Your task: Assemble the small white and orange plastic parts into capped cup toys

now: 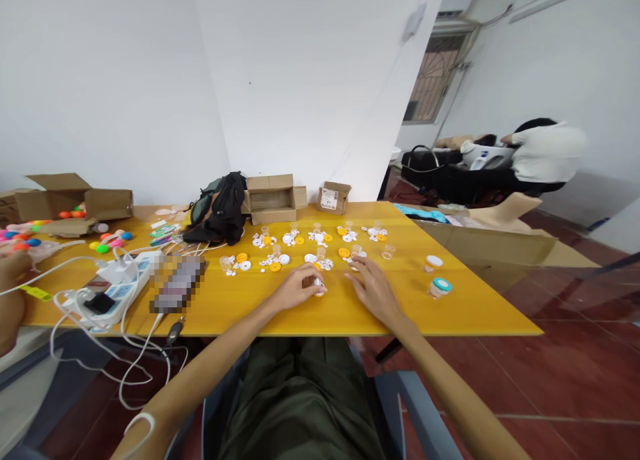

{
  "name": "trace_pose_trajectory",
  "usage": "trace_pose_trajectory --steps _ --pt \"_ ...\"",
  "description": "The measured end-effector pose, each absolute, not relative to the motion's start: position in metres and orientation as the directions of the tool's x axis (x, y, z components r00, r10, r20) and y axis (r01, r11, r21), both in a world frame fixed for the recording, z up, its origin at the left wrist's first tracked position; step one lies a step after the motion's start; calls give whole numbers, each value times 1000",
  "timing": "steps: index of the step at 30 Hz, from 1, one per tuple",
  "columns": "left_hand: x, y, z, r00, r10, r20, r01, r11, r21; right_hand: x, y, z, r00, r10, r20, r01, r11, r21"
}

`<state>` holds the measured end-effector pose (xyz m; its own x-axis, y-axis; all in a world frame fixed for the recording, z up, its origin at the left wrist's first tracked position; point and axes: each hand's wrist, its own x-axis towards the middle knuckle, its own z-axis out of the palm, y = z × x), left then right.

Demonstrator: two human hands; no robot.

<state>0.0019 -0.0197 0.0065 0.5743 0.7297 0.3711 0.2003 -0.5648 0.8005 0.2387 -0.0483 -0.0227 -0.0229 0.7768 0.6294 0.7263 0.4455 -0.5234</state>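
- Two bare hands were positioned palm-down above the near half of the yellow, smooth-topped table (310, 317).
- Left hand (296, 290): thumb and fingers were curled nearly closed around a small clear-and-white plastic piece (319, 283). The piece sat at the fingertips, just above the tabletop and partly hidden.
- Handling, as judged: the piece was light, stiff and smooth, somewhat slippery, and liable to crack if squeezed hard. The side wall, pinched between thumb and fingers, offered the surest hold.
- Right hand (375, 290): fingers were spread loosely and appeared to hold nothing. The fingertips were near a low clear plastic cup (357, 250); contact could not be told.
- Right side: a clear jar with a teal, white-centred lid (440, 287) stood nearer than a clear jar with a white-and-orange lid (433, 263). No writing could be read on either.
- Left side: a white multi-socket power strip (123, 288) carried plugs and cables. A yellow cable tag (37, 293) bore illegible marks. Another person's hand (15, 268) was at the left edge.
- Mid-table: round orange plastic lids (275, 267), flat white plastic discs (245, 265) and small white perforated pieces (327, 264) lay in clusters.
- Rear: a small brown cardboard box (341, 201) bore a white printed label (329, 199), too small to read.
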Motion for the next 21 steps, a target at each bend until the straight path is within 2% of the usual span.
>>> trace_pose_trajectory --steps 4,7,13,21 --pt "2 -18 4 537 762 362 148 -508 849 208 -64 -18 -101 881 461 434 456 -777" --pt "2 -16 1 525 776 348 99 -462 881 188 -69 -12 -208 908 363 272 410 -871" --pt "1 -16 2 541 773 332 94 -448 889 178 -61 -12 -184 932 312 224 348 -910" --pt "-1 -19 2 568 732 377 215 -573 791 185 -62 -17 -191 928 319 196 355 -914"
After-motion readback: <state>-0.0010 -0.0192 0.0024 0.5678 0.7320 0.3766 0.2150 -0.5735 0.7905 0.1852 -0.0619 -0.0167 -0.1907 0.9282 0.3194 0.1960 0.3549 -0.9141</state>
